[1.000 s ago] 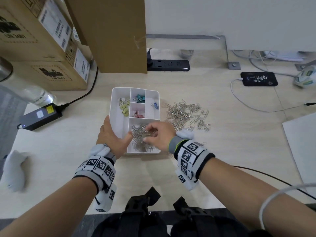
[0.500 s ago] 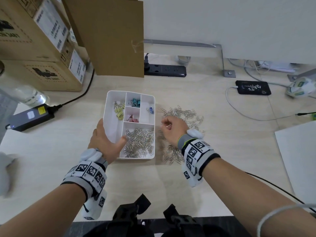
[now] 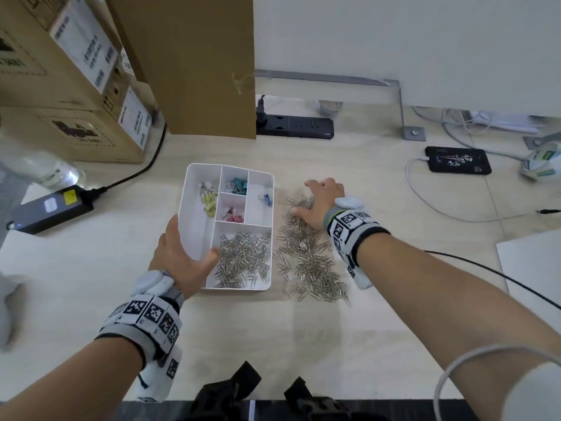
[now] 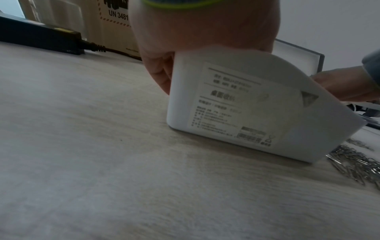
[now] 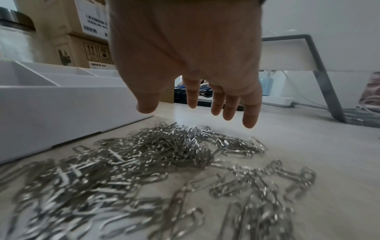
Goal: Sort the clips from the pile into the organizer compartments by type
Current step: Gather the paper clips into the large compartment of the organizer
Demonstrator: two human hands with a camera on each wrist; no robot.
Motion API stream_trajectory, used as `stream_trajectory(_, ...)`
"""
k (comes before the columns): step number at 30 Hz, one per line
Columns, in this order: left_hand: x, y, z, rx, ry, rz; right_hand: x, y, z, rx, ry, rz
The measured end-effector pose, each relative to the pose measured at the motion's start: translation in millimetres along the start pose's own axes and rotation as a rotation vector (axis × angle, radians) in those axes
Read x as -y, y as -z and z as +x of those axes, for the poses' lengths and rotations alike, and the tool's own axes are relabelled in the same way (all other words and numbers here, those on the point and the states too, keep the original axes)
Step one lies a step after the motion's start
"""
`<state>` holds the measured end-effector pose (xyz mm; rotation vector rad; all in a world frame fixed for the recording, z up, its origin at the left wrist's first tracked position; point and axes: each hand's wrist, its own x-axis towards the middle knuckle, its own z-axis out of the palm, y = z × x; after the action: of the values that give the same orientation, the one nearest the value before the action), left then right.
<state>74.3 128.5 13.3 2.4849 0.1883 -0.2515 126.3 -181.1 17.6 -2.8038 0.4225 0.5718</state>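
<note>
White organizer point(image 3: 194, 226) of sorted clips in left hand point(image 3: 179, 256); right hand point(image 3: 318, 202) spread, empty.

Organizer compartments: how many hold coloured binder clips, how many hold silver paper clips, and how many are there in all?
Compartments with coloured binder clips: 4 (yellow binder clips, teal binder clips, pink binder clips, blue binder clip)
Compartments with silver paper clips: 1
Total: 5 compartments in the organizer

Pale wood desk point(image 3: 379, 183), white wall point(image 3: 394, 34)
</note>
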Motion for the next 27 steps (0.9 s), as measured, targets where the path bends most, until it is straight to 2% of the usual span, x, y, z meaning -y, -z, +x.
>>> stream_trajectory(6, -1.3, -0.3, -0.1, -0.011, 0.016, 0.01, 7.1, 3.7, 15.2, 0.104, 0.122, -0.134)
stream_trajectory(15, -3.1, 0.1, -1.2, -0.017, 0.01, 0.022, 5.1, -16.1, -12.8, 0.172, 0.35, -0.152)
stream_trajectory(20, -4.8, 0.2, -3.0, -0.015, 0.017, 0.029, 18.3, -4.6, 1.6, 0.059, 0.307, -0.145)
stream_trajectory(27, -4.3, -0.3, -3.2, -0.018, 0.02, 0.042, 44.0, -4.4, 7.0, 0.138, 0.305, -0.23)
